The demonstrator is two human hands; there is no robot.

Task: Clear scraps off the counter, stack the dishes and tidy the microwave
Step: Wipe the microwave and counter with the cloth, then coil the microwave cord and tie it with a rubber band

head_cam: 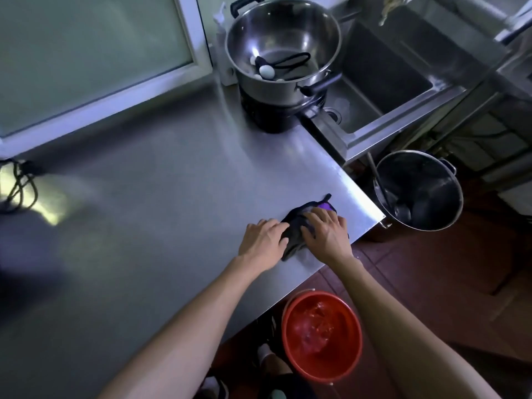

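Stainless steel is stretching across the kitchen table (pixel 161 180), where a person's two hands are pressing on a dark cloth (pixel 296 228) near the front right corner. Left hand (pixel 263 240) is lying with its fingers curled onto the cloth's left edge; right hand (pixel 326 230) is spreading flat over its top, the grip loose rather than clamped. A steel pot (pixel 283 50) is standing at the back beside the sink (pixel 385 79). A red bucket (pixel 321 335) is sitting on the floor below.
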